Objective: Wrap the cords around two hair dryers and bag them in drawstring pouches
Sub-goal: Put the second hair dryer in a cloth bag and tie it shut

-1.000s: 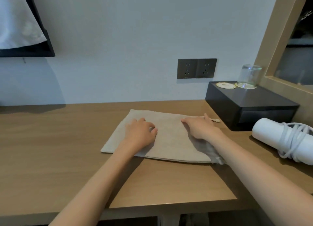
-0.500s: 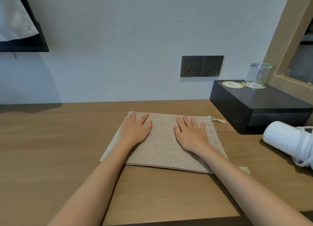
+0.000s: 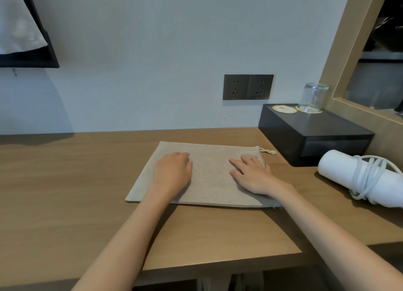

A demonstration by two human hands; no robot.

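Left hand (image 3: pixel 172 173) and right hand (image 3: pixel 253 176), fingers released, press the limp beige cloth drawstring pouch (image 3: pixel 209 181); likely best gripped at its mouth.

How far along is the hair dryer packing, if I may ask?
Done: one hair dryer lies on the desk with its cord wrapped round it. In hand: the left hand and right hand rest on a flat pouch. Left: bagging that dryer; a second dryer is not in view.
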